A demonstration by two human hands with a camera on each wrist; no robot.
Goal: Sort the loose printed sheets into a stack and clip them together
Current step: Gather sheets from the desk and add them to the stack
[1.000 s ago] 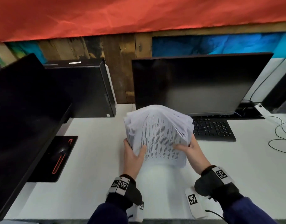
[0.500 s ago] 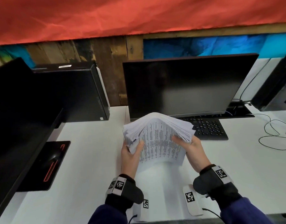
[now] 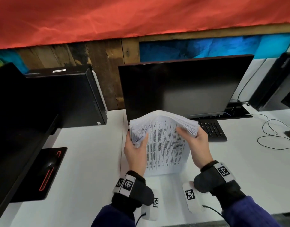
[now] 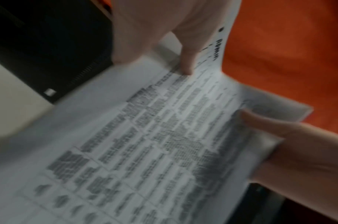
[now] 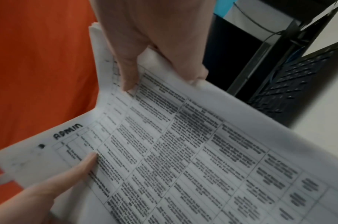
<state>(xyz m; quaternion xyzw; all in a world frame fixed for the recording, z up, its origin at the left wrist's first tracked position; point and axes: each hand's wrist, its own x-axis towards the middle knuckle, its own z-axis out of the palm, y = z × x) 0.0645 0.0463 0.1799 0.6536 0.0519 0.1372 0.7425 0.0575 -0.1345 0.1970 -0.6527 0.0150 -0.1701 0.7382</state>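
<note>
A thick stack of printed sheets [image 3: 165, 145] stands on edge above the white desk [image 3: 85, 153], its top edge fanned and uneven. The front page is a text table [image 5: 183, 151] with "ADMIN" handwritten in one corner. My left hand [image 3: 136, 149] grips the stack's left side, thumb on the front page [image 4: 185, 66]. My right hand [image 3: 198, 141] grips the right side near the top, thumb across the front [image 5: 128, 78]. No clip is visible in any view.
A dark monitor [image 3: 182, 89] and black keyboard [image 3: 211, 130] sit right behind the stack. A black computer tower [image 3: 72, 99] and another monitor [image 3: 18, 120] stand at left, above a mouse on its pad [image 3: 49, 169]. Cables [image 3: 272, 136] trail at right.
Both hands have slid up the stack's sides and squeezed the fanned sheets closer together. The stack stays upright in front of the monitor.
</note>
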